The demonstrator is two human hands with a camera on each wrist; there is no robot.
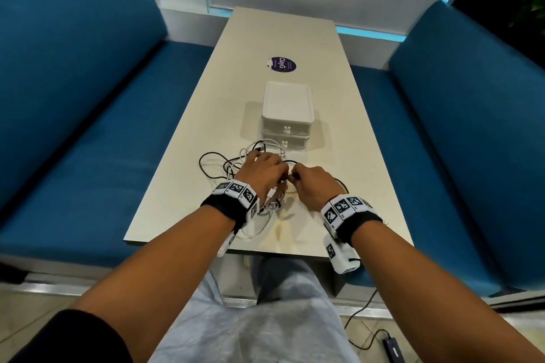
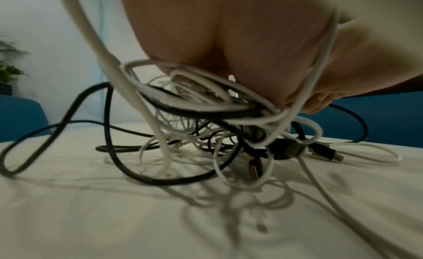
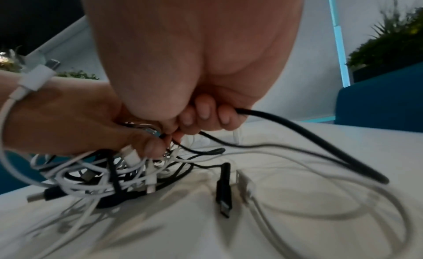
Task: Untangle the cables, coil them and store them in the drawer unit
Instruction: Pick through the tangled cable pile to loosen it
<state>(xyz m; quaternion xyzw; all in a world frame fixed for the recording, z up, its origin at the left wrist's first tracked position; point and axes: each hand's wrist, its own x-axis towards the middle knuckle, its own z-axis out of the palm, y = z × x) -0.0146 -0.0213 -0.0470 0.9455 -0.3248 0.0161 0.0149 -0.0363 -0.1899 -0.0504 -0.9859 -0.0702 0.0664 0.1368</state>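
A tangle of black and white cables (image 1: 236, 165) (image 2: 206, 136) (image 3: 103, 176) lies on the near half of the table, just in front of the white two-drawer unit (image 1: 286, 118), whose drawers are closed. My left hand (image 1: 264, 171) (image 3: 68, 121) grips a bunch of the tangled cables and lifts part of it off the table. My right hand (image 1: 309, 183) (image 3: 201, 116) is curled round a black cable (image 3: 309, 141) right beside the left hand. A black connector (image 3: 224, 194) hangs loose below. White loops drape over my left wrist.
The pale table (image 1: 280, 38) carries a round purple sticker (image 1: 282, 63) beyond the drawer unit. Blue sofas (image 1: 73, 97) (image 1: 472, 127) flank it on both sides. A black device with its cable (image 1: 392, 348) lies on the floor at the right.
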